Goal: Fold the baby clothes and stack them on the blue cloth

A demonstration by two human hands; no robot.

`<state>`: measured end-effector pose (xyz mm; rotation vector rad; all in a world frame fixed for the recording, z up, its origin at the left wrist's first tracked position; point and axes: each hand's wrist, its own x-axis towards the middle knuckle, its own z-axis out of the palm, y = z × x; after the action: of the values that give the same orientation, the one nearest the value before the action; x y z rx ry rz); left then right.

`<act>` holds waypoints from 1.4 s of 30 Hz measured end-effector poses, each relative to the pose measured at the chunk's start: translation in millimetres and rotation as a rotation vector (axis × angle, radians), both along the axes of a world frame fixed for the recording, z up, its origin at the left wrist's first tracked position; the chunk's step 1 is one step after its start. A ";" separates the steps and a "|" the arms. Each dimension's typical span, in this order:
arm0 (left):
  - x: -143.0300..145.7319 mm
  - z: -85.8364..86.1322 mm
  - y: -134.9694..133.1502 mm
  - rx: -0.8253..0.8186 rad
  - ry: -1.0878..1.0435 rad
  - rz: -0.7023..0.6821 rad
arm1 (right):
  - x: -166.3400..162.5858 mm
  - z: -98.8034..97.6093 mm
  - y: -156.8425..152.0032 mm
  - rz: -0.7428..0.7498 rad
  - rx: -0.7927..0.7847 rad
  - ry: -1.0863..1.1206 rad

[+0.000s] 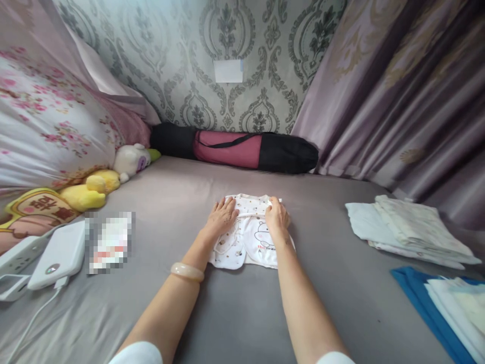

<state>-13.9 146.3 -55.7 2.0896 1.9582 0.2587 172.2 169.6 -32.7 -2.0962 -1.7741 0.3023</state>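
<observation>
The small white baby garment lies on the grey bed, already folded into a compact shape. The left hand presses it flat, fingers spread; the right hand pinches its top edge. Folded cloths lie well right of the fingers, a power bank far left; nothing blocks them.

garment: white, small prints | sheet: grey | wallpaper: damask
</observation>
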 end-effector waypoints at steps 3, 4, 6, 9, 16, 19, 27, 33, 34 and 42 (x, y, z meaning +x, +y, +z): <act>-0.4 -0.4 -0.2 0.001 -0.005 0.011 | 0.5 -4.8 1.2 -0.015 0.005 -0.043; -1.3 -1.0 0.2 0.003 -0.014 0.008 | 1.0 -4.4 1.2 -0.024 0.004 -0.050; -4.3 -1.9 1.9 0.006 -0.042 -0.004 | 2.4 -1.2 0.7 -0.039 0.016 -0.064; -9.4 -1.4 6.0 0.038 -0.111 0.023 | 3.4 4.4 0.1 -0.023 0.084 -0.092; -6.8 -6.3 7.6 0.211 -0.106 -0.065 | -10.8 -14.7 1.5 0.305 0.074 -0.190; -3.0 -12.8 5.5 0.076 -0.063 -0.071 | -14.7 -26.3 1.8 0.284 -0.074 -0.172; -19.6 -3.4 6.9 0.071 -0.459 0.027 | -11.2 -21.9 7.3 0.296 -0.134 -0.072; -46.0 10.7 -26.0 0.090 -0.680 0.188 | 24.0 -6.1 19.6 0.289 -0.097 0.395; -49.2 11.5 -34.5 0.083 -0.641 0.194 | 34.0 -4.7 18.6 0.268 -0.053 0.463; -52.1 24.0 -94.7 -0.121 -0.491 0.200 | 103.2 -2.4 -37.9 0.076 -0.236 0.567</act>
<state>-66.0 51.7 -31.8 1.5666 1.8199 0.6122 275.3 131.7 -35.1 -1.8320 -1.5222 1.0552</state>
